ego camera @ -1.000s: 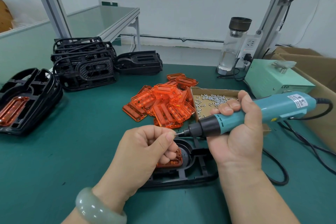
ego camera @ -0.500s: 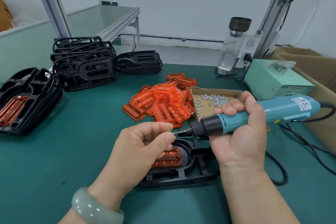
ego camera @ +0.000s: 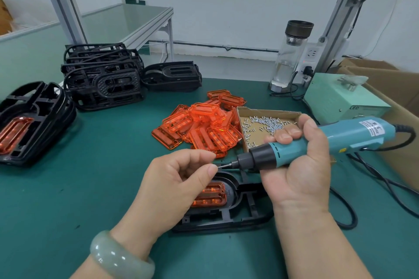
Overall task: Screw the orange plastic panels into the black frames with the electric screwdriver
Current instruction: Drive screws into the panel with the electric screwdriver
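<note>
My right hand [ego camera: 301, 165] grips the teal electric screwdriver [ego camera: 317, 142], held nearly level with its bit pointing left. My left hand [ego camera: 179, 179] has thumb and forefinger pinched together at the bit's tip; whatever they hold there is too small to see. Below both hands a black frame [ego camera: 229, 210] lies on the green mat with an orange panel [ego camera: 212, 195] seated in it. A heap of loose orange panels [ego camera: 201, 124] lies behind, next to a cardboard tray of screws [ego camera: 265, 124].
Stacks of black frames [ego camera: 102, 75] stand at the back left. One frame with an orange panel [ego camera: 27, 124] sits at the left edge. A glass bottle [ego camera: 290, 56], a green power box [ego camera: 340, 97], the driver's cable [ego camera: 385, 179] and cardboard boxes [ego camera: 403, 106] fill the right side.
My left hand has lifted and shifted slightly left, uncovering more of the orange panel in the frame. The screwdriver stays level with its tip still at my left fingertips.
</note>
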{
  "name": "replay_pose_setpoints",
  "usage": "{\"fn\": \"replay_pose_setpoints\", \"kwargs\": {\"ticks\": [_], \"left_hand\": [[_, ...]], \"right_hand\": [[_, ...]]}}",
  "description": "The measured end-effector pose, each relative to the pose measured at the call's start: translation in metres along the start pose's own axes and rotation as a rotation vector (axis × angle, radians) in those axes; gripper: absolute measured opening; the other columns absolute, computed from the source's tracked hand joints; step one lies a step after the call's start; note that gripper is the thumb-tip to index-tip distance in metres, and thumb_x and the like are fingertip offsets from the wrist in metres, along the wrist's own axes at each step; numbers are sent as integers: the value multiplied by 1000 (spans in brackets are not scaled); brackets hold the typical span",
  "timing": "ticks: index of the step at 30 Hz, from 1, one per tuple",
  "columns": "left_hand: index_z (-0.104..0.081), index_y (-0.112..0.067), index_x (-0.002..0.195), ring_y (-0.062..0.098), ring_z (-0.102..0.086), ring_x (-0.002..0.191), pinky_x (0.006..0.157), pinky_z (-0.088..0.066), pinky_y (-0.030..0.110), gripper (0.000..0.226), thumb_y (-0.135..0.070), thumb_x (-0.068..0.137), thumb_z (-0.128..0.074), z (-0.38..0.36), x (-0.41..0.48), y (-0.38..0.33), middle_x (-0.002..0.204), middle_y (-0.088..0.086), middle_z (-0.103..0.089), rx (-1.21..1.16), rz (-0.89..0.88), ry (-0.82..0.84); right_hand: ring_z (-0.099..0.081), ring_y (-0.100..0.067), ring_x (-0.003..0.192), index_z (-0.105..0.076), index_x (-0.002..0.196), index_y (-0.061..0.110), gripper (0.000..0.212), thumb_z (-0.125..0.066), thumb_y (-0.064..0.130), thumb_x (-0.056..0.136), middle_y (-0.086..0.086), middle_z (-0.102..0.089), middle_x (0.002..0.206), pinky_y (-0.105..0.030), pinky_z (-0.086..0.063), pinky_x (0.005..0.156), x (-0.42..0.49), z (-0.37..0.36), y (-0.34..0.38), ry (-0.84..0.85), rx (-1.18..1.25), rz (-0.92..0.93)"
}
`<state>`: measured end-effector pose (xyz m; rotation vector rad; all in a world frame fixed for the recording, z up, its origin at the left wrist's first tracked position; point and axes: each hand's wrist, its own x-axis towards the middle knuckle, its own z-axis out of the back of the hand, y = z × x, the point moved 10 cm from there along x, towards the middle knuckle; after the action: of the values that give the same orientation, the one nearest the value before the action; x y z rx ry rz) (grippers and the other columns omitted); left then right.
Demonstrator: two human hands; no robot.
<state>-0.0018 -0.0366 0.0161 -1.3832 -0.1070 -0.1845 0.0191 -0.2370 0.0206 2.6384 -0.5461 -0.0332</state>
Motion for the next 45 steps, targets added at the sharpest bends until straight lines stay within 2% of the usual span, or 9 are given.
{"fn": "replay_pose_setpoints", "kwargs": {"ticks": [4,7,10,13,20,24,30,37,45], "left_hand": [[-67,-42,71,-4,-60,69,64,-41,4,23,-21,78,-72,9,1,-3,76,-24,-66,400,-80,16],[-67,-42,69,-2,-58,72,63,-40,8,17,-27,77,-73,2,0,-1,76,-22,-62,564,-101,103],[-69,-39,77,1,-55,72,65,-41,15,5,-35,76,-71,-2,-2,2,73,-17,-59,652,-119,145],[-71,-40,93,2,-53,83,77,-43,22,17,-44,77,-69,-9,-3,5,87,-18,-56,748,-138,207],[-70,-41,102,2,-48,88,79,-39,20,20,-39,82,-66,-20,-6,11,89,-15,-53,755,-119,288],[-70,-40,100,6,-49,89,79,-38,22,17,-37,86,-61,-22,-4,13,89,-12,-53,751,-110,301],[-70,-39,104,12,-51,95,84,-39,25,19,-35,87,-61,-27,2,14,93,-10,-54,842,-111,282],[-70,-40,102,11,-50,97,84,-39,25,19,-34,88,-60,-26,1,16,92,-12,-53,849,-103,246],[-71,-39,100,12,-51,97,85,-41,28,17,-33,86,-63,-25,0,15,92,-11,-55,823,-94,228]], "right_hand": [[-45,-4,49,-50,85,22,9,-58,20,88,11,-47,60,-20,-42,59,4,5,4,-40,-29,-1],[-45,-4,49,-51,85,22,11,-56,20,94,11,-47,60,-19,-43,57,5,11,8,-83,-56,12],[-46,-5,49,-51,86,23,11,-57,20,95,11,-47,60,-20,-42,59,8,14,13,-100,-96,25],[-46,-6,50,-50,85,23,13,-61,18,92,9,-47,61,-21,-39,61,11,18,18,-112,-157,38],[-45,-7,47,-52,87,20,11,-62,16,91,7,-48,59,-18,-42,53,6,11,8,-70,-237,3],[-44,-8,50,-53,86,21,18,-68,18,77,6,-48,61,-19,-41,54,1,2,6,-18,-259,27],[-45,-10,49,-55,94,17,11,-55,6,95,4,-49,58,-20,-42,51,0,-2,11,9,-359,96],[-47,-9,46,-54,97,14,14,-59,10,84,6,-50,55,-20,-43,50,-3,-14,14,102,-409,157],[-48,-8,46,-56,94,14,12,-59,8,84,5,-49,55,-20,-42,49,-5,-20,12,139,-432,167]]}}
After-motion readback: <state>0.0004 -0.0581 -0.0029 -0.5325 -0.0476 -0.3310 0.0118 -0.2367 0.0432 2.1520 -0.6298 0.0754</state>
